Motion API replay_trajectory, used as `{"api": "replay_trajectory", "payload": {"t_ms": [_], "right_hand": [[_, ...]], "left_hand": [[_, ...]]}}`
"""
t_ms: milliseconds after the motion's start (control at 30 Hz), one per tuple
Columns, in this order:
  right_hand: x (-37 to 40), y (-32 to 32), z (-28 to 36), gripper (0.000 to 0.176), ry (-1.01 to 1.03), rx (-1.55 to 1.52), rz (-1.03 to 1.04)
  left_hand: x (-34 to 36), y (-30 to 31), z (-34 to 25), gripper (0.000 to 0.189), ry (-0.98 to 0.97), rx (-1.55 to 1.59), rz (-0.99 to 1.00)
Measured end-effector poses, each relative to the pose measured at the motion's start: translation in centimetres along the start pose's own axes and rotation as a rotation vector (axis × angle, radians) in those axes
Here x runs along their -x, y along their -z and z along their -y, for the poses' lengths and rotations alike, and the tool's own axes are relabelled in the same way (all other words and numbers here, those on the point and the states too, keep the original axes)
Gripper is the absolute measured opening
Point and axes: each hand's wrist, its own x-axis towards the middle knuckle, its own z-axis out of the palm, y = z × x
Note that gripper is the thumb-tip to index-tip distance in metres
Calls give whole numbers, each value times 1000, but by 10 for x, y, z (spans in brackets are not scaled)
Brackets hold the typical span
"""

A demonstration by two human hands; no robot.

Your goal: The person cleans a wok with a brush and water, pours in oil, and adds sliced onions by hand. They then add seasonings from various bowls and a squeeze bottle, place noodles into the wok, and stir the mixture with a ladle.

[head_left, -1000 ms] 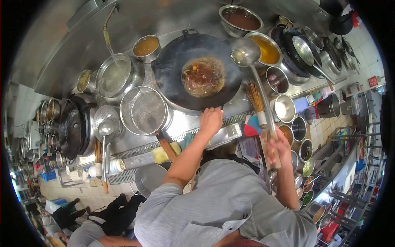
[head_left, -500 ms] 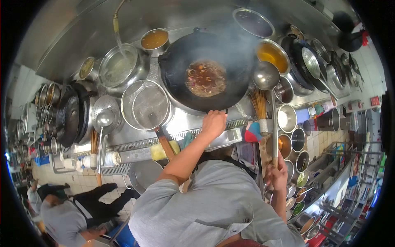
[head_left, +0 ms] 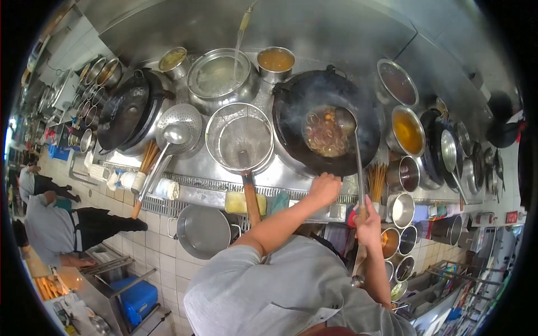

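Note:
A black wok (head_left: 291,140) stands on the stove, with brown liquid, onion rings and other pieces of food (head_left: 326,133) in its bottom. Steam drifts up from it. My left hand (head_left: 326,190) is closed at the wok's near edge, over the spot where its handle sits. The handle itself is hidden by my fingers. My right hand (head_left: 367,228) grips the wooden end of a long ladle (head_left: 359,159). The ladle's bowl is inside the wok, at the right side of the food.
Left of the wok are a strainer (head_left: 216,134) on a pot, a water pot (head_left: 196,87) under a running tap (head_left: 245,22), and a perforated skimmer (head_left: 179,115). To the right are a bowl of yellow liquid (head_left: 408,131) and a bamboo brush (head_left: 377,182). A co-worker (head_left: 50,224) stands at far left.
The ladle's bowl has moved from beside the wok's right rim into the wok, and my right hand has moved up. My left hand stays at the wok. The view has turned left.

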Motion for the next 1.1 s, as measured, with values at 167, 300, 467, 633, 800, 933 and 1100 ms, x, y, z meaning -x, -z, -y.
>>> {"api": "replay_trajectory", "payload": {"t_ms": [167,300,467,633,800,933,1100], "right_hand": [[-27,-24,83,76,293,210,-99],[-88,-71,163,72,551,100,-92],[-185,-157,286,71,645,129,-1],[-151,-197,225,48,719,51,-14],[4,-188,69,50,149,-411,642],[34,-224,17,37,-93,-564,805],[11,-316,-24,30,275,-187,670]], "left_hand": [[0,3,-2,23,17,-17,43],[-5,-36,17,21,-74,0,-153],[18,-13,4,25,-211,149,-419],[120,59,11,35,20,385,-327],[225,86,61,34,492,564,-495],[215,115,101,53,633,646,-343],[183,98,108,80,725,720,-1]]}}
